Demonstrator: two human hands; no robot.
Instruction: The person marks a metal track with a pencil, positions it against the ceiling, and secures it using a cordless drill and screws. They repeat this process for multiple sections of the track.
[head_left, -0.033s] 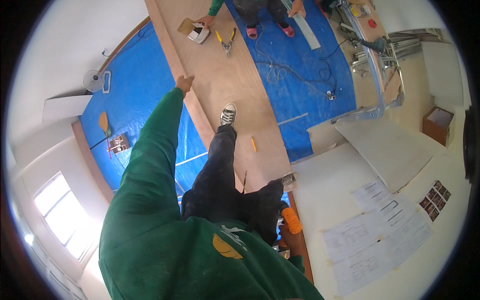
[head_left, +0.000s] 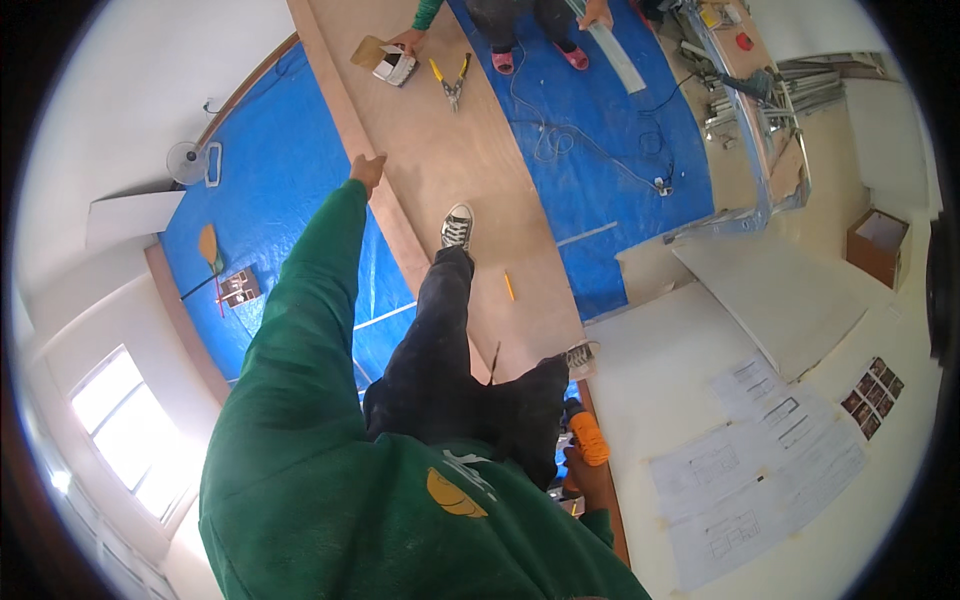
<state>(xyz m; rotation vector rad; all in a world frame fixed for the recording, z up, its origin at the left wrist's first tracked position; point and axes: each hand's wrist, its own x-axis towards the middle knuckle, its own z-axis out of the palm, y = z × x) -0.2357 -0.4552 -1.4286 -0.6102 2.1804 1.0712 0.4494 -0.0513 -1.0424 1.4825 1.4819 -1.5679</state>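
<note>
right hand (head_left: 588, 480) clasps an orange-and-black power drill (head_left: 590, 440) beside the dark-trousered right leg (head_left: 530, 405)
the left hand (head_left: 368, 172) touches a raised, light-brown wooden strip (head_left: 340, 100) along a long, flat plywood panel (head_left: 485, 175); one finger extends, but how far the others bend cannot be told from this high angle.

White fan (head_left: 187, 163), open brown box (head_left: 872, 258)

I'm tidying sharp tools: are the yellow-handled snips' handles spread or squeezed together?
Spread. The snips lie with their handles apart, making a V.
</note>
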